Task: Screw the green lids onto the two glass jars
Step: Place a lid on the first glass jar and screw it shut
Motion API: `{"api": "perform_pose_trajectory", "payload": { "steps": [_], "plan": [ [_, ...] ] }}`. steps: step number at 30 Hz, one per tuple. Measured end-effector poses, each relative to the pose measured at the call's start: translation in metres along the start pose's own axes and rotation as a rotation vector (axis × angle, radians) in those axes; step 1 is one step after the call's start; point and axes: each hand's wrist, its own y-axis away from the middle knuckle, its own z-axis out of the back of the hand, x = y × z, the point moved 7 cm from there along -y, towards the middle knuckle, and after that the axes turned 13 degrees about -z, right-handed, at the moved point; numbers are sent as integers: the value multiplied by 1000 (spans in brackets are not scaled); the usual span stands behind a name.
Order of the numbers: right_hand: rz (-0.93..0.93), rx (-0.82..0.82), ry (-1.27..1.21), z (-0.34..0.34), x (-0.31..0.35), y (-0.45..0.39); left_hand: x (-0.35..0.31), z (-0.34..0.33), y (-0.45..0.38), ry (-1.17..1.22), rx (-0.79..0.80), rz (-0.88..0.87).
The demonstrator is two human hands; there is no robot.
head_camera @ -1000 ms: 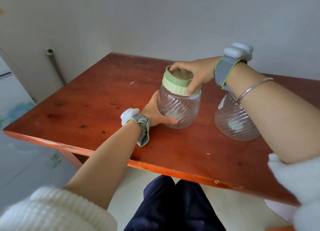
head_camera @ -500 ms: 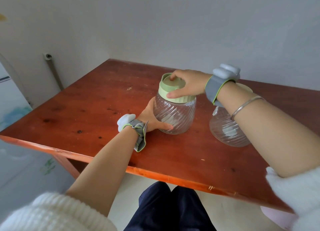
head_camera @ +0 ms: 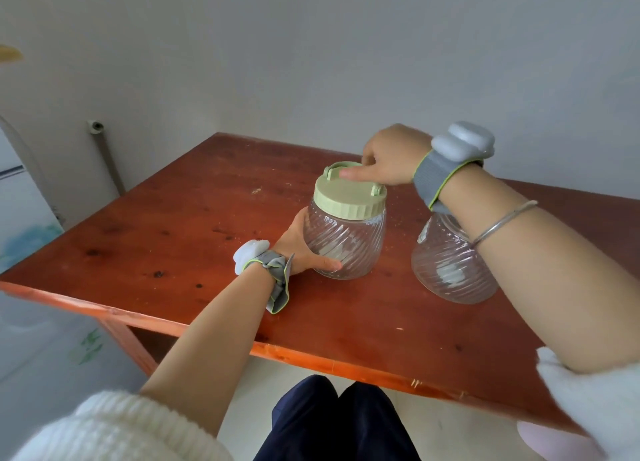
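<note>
Right hand lifted off green lid.

Second jar: top and any lid hidden behind the right forearm.
Right hand: fingertips out of sight behind the green lid.
Surface: right end cut off by the frame's edge.

Lidded jar left of 2nd jar on table.
</note>
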Motion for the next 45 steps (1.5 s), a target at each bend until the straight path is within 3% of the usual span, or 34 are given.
{"api": "perform_pose_trajectory", "payload": {
  "steps": [2, 7, 14, 20, 22, 25, 28, 32, 40, 43, 45],
  "plan": [
    [85, -84, -37, 2, 10, -4, 1, 1, 0, -8, 1, 4],
    [196, 166, -60, -31, 34, -7, 3, 0, 1, -9, -4, 11],
    [-60, 135, 31, -23, 10, -11, 3, 0, -1, 3, -20, 6],
    [-95, 9, 61, -12, -10, -14, 6, -1, -2, 8, -7, 20],
    [-24, -46, -65, -8, -8, -16, 4, -1, -1, 8, -4, 22],
    [202, 164, -284, -18, 16, -10, -1, 0, 0, 15, 2, 10],
    [262, 309, -201, -39, 32, -10, -1, -1, 3, 1, 11, 24],
    [153, 218, -143, -35, 32, -21, -1, 0, 0, -7, 8, 24],
    [-172, 187, -9, -31, -7, -29, 6, -1, 0, -25, 10, 42],
    [27, 120, -95, -24, 1, -24, 5, 1, -1, -36, 7, 47],
    [214, 221, -231, -25, 16, -9, 5, 1, -1, -33, 8, 43]
  ]
}}
